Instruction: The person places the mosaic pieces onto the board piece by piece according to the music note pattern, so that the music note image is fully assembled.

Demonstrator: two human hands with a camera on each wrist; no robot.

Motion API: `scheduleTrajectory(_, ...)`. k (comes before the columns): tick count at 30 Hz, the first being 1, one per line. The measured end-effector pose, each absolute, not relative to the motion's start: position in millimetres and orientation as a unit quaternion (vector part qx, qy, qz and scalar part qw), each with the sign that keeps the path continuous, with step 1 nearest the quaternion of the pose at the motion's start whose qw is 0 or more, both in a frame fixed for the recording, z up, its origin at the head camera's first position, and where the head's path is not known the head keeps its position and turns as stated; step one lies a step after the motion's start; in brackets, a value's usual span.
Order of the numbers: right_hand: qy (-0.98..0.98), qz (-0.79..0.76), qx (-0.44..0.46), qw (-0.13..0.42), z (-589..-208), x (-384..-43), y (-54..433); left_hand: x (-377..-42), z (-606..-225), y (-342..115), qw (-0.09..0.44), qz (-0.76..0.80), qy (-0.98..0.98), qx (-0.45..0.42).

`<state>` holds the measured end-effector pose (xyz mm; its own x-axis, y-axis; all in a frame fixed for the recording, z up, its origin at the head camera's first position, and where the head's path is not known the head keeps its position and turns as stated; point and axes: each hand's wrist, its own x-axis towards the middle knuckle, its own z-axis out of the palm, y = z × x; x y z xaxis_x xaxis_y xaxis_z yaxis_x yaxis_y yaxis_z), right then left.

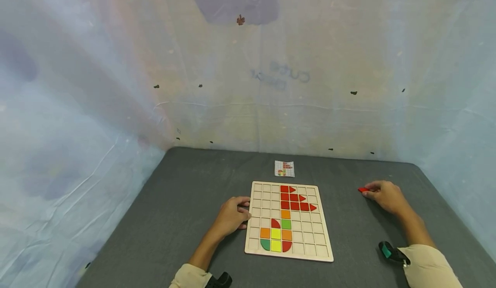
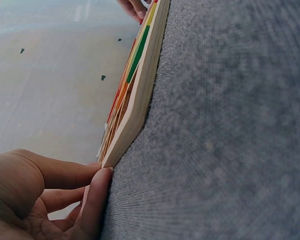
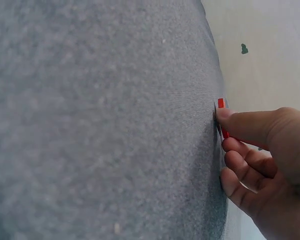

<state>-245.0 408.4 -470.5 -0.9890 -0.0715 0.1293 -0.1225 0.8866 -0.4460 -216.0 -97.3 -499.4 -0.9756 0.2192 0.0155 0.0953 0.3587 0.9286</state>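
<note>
A wooden grid board [image 1: 310,239] lies on the grey table, with flat coloured tiles in some of its squares. Three rows of red tiles [image 1: 294,206] fill its upper part; orange, green, yellow and red tiles [image 1: 275,233] sit lower down. At the board's left edge, my left hand [image 1: 229,215] grips it between thumb and fingers; its thumb [image 2: 97,195] shows at the rim in the left wrist view. Well to the right of the board, my right hand [image 1: 387,196] pinches a small flat red tile [image 3: 220,103] low over the cloth, the fingers partly covering it.
Behind the board lies a small pattern card [image 1: 284,168] printed with a similar coloured grid. Grey cloth [image 1: 186,227] covers the table. A hanging patterned sheet [image 1: 232,124] rises along its back edge and sides.
</note>
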Motion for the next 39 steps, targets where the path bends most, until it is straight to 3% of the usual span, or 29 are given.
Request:
scheduleTrajectory(21, -0.96, 0.264, 0.068, 0.065, -466, -232, 356, -216, -498, -96, 0.053, 0.555, 0.824, 0.099)
scheduleTrajectory(39, -0.945, 0.279, 0.154, 0.076, -460, -220, 287, -216, -499, -96, 0.05, 0.553, 0.826, 0.096)
